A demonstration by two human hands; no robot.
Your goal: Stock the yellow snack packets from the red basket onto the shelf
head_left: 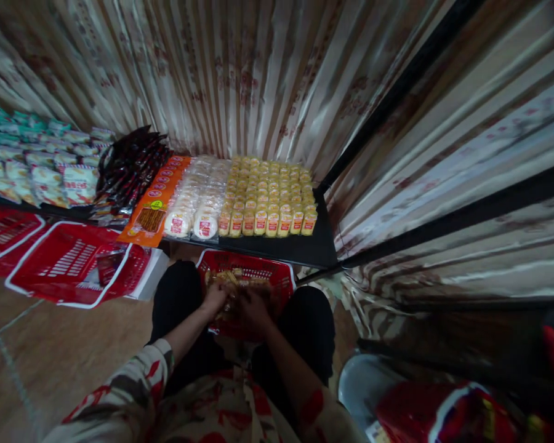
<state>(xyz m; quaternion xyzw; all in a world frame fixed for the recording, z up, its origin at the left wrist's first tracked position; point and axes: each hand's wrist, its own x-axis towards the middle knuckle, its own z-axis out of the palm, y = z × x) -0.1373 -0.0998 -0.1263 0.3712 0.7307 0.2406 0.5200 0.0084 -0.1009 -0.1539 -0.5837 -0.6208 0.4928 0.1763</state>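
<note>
Though dim, golden-brown snack packets (231,276)

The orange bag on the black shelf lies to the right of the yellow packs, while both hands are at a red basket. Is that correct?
No: the orange bag lies to the left of the yellow packs, with white packs between, as the head view shows. It is on the black shelf, and the left hand and right hand are at a red basket.

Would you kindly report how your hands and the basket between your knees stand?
Left hand and right hand at yellowish packets in red shopping basket, grip unclear. Knees flank it. Nothing visibly blocking the hands.
</note>
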